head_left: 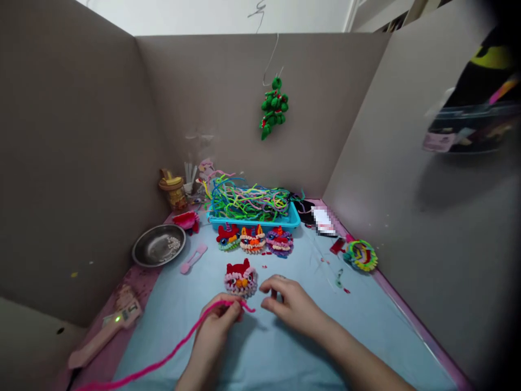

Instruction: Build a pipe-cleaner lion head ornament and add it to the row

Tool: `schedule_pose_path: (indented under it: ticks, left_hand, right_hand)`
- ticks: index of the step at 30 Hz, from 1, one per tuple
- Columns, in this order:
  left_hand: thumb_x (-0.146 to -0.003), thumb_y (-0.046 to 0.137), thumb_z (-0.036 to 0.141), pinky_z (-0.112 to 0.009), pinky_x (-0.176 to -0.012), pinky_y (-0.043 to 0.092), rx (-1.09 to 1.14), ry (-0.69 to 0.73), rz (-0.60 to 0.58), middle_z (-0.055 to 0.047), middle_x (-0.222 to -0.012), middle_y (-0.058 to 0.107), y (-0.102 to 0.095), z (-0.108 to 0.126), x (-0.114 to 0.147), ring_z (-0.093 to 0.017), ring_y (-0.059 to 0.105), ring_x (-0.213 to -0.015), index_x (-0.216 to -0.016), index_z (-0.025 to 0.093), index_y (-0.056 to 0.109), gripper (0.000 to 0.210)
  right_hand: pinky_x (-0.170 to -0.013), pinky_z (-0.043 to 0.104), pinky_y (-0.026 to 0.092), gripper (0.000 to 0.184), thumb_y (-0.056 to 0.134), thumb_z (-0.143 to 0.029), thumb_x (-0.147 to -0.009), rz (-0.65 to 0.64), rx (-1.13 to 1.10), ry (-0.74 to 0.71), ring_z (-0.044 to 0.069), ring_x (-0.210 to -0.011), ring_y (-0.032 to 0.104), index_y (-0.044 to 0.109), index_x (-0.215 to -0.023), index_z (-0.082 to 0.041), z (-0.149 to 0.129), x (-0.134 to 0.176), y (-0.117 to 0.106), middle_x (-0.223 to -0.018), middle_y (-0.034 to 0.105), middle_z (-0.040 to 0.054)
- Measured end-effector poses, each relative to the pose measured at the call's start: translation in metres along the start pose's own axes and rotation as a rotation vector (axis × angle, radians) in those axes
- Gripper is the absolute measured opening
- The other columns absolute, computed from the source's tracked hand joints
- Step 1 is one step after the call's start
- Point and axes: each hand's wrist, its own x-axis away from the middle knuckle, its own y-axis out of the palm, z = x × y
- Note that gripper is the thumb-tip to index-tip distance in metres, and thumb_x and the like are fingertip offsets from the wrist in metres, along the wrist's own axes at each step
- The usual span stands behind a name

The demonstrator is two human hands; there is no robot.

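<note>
A long, fuzzy bright pink pipe cleaner (pixel 175 350) runs from the lower left up to my left hand (pixel 220 320). Thumb and forefinger pinch it near its end, and a short bent tip pokes out to the right. My right hand (pixel 291 301) hovers just right of that tip, fingers curled but apart, with nothing visible between them. Just beyond my hands sits a small red and pink lion-like head (pixel 241 279) with an orange mouth. Behind it stand a red and green head (pixel 228 239), an orange and cream one (pixel 253 240) and a purple one (pixel 279 242).
A blue basket (pixel 252 224) of loose pipe cleaners stands at the back. At left are a metal bowl (pixel 158 247) with small white pieces, a pink tool (pixel 193 259) and a pink glue gun (pixel 109 331). A coiled multicoloured piece (pixel 362 255) lies right. Grey panels enclose three sides.
</note>
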Motion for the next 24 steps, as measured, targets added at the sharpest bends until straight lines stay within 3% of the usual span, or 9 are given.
schedule_pose_path:
  ticks: [3,6,10,13,16,19,21,24]
  left_hand:
    - [-0.058,0.072,0.046,-0.022,-0.051,0.041,-0.058,0.053,0.109,0.001,-0.054,0.057,-0.018,0.010,-0.009,-0.012,0.050,-0.053,-0.068,0.016,0.062,0.033]
    - [-0.057,0.072,0.049,-0.021,-0.049,0.040,-0.015,0.065,0.236,0.001,-0.061,0.058,-0.034,0.012,-0.013,-0.012,0.048,-0.052,-0.071,0.017,0.060,0.037]
    - [-0.052,0.076,0.048,-0.019,-0.047,0.038,0.056,0.016,0.322,0.001,-0.062,0.055,-0.047,0.006,-0.014,-0.010,0.045,-0.052,-0.071,0.016,0.059,0.040]
    - [-0.051,0.078,0.045,-0.018,-0.047,0.038,0.130,0.016,0.395,0.002,-0.062,0.054,-0.049,0.001,-0.014,-0.009,0.045,-0.052,-0.071,0.016,0.059,0.041]
    - [-0.051,0.079,0.042,-0.016,-0.049,0.039,0.215,0.068,0.459,0.002,-0.065,0.055,-0.049,0.001,-0.016,-0.008,0.046,-0.054,-0.072,0.015,0.059,0.039]
    - [-0.053,0.079,0.039,-0.015,-0.049,0.039,0.291,0.149,0.542,0.002,-0.068,0.056,-0.051,0.003,-0.015,-0.006,0.046,-0.054,-0.073,0.014,0.060,0.038]
    - [-0.053,0.079,0.039,-0.014,-0.048,0.039,0.335,0.195,0.604,0.003,-0.067,0.056,-0.054,0.003,-0.012,-0.006,0.047,-0.053,-0.074,0.015,0.059,0.038]
    - [-0.053,0.080,0.038,-0.013,-0.047,0.039,0.386,0.232,0.669,0.004,-0.063,0.056,-0.060,0.001,-0.005,-0.006,0.046,-0.052,-0.074,0.016,0.059,0.038]
  right_hand:
    - [-0.068,0.026,0.040,0.018,0.056,-0.017,-0.077,0.068,0.222,0.093,0.018,-0.079,0.058,0.063,-0.093,-0.022,0.029,-0.028,-0.009,-0.094,0.061,0.0061]
    - [-0.065,0.026,0.038,0.013,0.055,-0.016,-0.077,0.027,0.406,0.131,0.019,-0.081,0.058,0.062,-0.087,-0.020,0.054,-0.053,-0.005,-0.092,0.060,0.0067]
    - [-0.061,0.026,0.035,0.008,0.053,-0.013,-0.078,-0.043,0.479,0.149,0.018,-0.074,0.056,0.058,-0.074,-0.018,0.060,-0.069,0.000,-0.080,0.059,0.0061]
    - [-0.063,0.024,0.037,0.011,0.051,-0.011,-0.080,-0.014,0.348,0.061,0.016,-0.072,0.054,0.055,-0.073,-0.018,0.035,-0.078,-0.001,-0.076,0.058,0.0037]
    - [-0.066,0.023,0.040,0.013,0.047,-0.016,-0.085,-0.037,0.262,-0.113,0.014,-0.075,0.055,0.057,-0.079,-0.019,-0.008,-0.095,0.003,-0.080,0.060,0.0026]
    - [-0.073,0.030,0.041,0.018,0.046,-0.020,-0.087,-0.071,0.473,-0.230,0.020,-0.088,0.054,0.060,-0.098,-0.019,-0.047,-0.115,0.015,-0.092,0.064,0.0075]
    - [-0.074,0.033,0.041,0.023,0.051,-0.015,-0.082,-0.174,0.606,-0.314,0.023,-0.091,0.053,0.062,-0.101,-0.018,-0.062,-0.124,0.023,-0.095,0.064,0.0098]
    - [-0.072,0.034,0.043,0.020,0.059,-0.012,-0.071,-0.490,0.674,-0.512,0.025,-0.093,0.054,0.068,-0.088,-0.020,-0.073,-0.127,0.037,-0.091,0.067,0.0078]
